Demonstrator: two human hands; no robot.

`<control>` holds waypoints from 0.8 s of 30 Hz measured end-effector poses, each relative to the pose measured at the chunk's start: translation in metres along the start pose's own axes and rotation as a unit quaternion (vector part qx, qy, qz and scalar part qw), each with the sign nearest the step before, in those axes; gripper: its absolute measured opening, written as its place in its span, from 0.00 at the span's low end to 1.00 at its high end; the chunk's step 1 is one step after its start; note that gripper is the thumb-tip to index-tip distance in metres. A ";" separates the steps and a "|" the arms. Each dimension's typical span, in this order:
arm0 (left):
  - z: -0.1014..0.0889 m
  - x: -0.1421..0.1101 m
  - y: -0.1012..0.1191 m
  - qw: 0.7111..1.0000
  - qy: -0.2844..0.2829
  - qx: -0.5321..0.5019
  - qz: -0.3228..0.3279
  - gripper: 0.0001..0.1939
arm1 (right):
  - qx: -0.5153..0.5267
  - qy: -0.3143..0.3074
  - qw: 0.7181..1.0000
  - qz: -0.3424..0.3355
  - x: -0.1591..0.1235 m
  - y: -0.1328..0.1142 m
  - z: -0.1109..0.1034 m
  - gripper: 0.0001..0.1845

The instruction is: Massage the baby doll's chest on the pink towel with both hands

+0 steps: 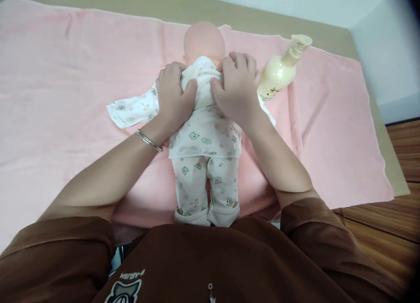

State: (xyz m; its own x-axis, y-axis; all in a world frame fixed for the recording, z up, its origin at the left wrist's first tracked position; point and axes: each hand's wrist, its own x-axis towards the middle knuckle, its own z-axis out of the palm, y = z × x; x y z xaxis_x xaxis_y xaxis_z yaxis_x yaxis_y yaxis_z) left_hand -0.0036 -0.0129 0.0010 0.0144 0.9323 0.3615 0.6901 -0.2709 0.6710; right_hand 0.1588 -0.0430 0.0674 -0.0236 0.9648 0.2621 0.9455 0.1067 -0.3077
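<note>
Single head-worn camera, looking forward and steeply down from above the person's brown shirt (197,259), which filled the near edge. Close view: left hand (172,95) and right hand (236,86) sat mid-frame over the baby doll (205,137). Frame reached the tabletop (183,10) at the far edge, with a wall (387,53) far right and wooden floor (393,215) at right.

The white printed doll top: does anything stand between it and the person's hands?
Nothing visible: the left hand and right hand both rest directly on the white printed doll top. A cream pump bottle stands beside the right hand.
</note>
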 end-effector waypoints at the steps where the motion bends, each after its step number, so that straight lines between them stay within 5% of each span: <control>1: 0.000 0.000 0.000 1.000 -0.003 -0.005 0.003 0.12 | 0.012 0.029 0.999 -0.010 -0.002 -0.001 -0.003 0.15; 4: 0.001 0.002 -0.003 1.000 -0.005 -0.012 0.007 0.19 | 0.009 0.051 0.999 -0.014 -0.008 -0.004 0.000 0.21; 9: 0.009 0.010 -0.013 1.000 -0.026 -0.006 0.008 0.25 | -0.027 -0.065 0.998 0.001 -0.015 -0.010 0.019 0.29; 17: 0.010 0.010 -0.017 0.999 -0.044 0.030 0.012 0.29 | 0.038 -0.022 0.999 0.002 -0.018 -0.010 0.002 0.35; 24: -0.005 0.007 -0.001 0.997 -0.074 0.030 -0.011 0.26 | 0.017 -0.116 0.993 0.009 -0.022 -0.018 0.001 0.34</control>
State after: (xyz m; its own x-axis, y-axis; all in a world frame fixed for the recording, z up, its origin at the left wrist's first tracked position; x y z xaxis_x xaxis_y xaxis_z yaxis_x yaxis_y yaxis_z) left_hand -0.0075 -0.0078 0.0061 0.1026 0.9641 0.2450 0.7339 -0.2396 0.6356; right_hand 0.1425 -0.0659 0.0665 -0.0853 0.9956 0.0394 0.9352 0.0937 -0.3416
